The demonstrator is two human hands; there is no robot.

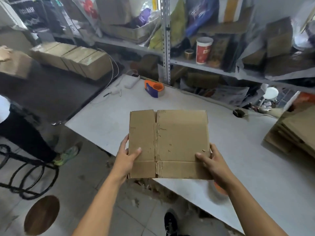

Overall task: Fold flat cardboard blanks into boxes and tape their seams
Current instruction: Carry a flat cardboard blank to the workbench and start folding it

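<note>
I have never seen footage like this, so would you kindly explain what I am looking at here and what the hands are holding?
There is no machine: a person wears a wide-angle camera on the head, looking forward and down, so the two bare arms reaching in from below are their own. The left hand and right hand each grip a side of a flat cardboard blank, not yet folded, held over a white table. Farther back on the table stand an orange tape dispenser and a white power bank with cables. More flat cardboard is stacked at the right. Finished taped boxes sit at the upper left, and cluttered shelves run behind.
</note>
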